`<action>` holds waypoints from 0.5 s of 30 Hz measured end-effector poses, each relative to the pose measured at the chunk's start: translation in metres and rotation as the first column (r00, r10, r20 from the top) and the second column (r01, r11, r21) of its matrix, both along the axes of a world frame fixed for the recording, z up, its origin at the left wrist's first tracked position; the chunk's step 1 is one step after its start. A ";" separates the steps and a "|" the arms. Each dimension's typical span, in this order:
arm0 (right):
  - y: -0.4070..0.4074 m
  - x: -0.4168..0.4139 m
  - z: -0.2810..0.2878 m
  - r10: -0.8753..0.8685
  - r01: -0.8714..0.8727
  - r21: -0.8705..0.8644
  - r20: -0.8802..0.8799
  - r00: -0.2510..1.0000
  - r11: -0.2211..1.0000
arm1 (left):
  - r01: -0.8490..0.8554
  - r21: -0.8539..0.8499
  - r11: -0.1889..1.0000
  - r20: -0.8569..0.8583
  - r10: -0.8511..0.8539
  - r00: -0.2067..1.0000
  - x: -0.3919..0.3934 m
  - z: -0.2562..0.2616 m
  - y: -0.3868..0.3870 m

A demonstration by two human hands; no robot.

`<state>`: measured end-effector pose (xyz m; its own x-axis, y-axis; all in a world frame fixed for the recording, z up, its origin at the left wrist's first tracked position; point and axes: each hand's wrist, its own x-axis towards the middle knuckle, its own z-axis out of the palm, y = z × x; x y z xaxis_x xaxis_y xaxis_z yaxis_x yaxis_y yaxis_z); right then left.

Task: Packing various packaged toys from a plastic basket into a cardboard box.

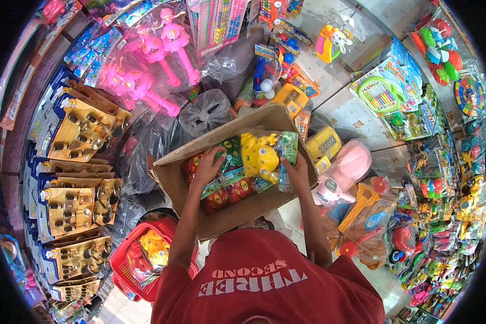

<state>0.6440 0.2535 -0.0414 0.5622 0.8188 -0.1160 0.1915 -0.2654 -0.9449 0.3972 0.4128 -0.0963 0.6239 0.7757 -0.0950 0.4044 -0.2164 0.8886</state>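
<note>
Before me is an open cardboard box (pixel 239 218) holding several bagged plastic toys. A yellow frog-shaped toy (pixel 261 157) in clear wrap lies on top, toward the box's right end. My right hand (pixel 296 172) grips the printed card (pixel 290 148) at the right end of its packet. At the box's left, my left hand (pixel 209 164) rests among a green spotted toy (pixel 231 150) and a red spotted toy (pixel 191 164); its fingertips touch the packs, but whether they grip one is unclear. More red toys (pixel 229 196) lie at the near side of the box.
A red plastic basket (pixel 123 247) with similar bagged toys stands at lower left. Carded toy sets (pixel 81 129) hang on the left, bagged pink dolls (pixel 146 69) at upper left. Bagged toy vehicles (pixel 342 174) and a sand-toy set (pixel 362 218) crowd the right side.
</note>
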 end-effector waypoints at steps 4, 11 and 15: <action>0.003 -0.001 -0.034 -0.109 0.137 0.054 -0.356 0.928 0.989 | 0.093 0.067 0.993 -0.171 -0.081 0.982 0.010 -0.036 -0.014; 0.038 -0.011 -0.077 -0.431 0.398 -0.249 -0.765 0.479 0.883 | 0.266 0.041 0.963 -0.545 -0.201 0.814 0.021 -0.052 -0.009; 0.053 -0.012 -0.115 -0.536 0.380 -0.389 -0.709 0.458 0.839 | 0.252 0.026 0.967 -0.537 -0.199 0.820 0.003 -0.069 -0.004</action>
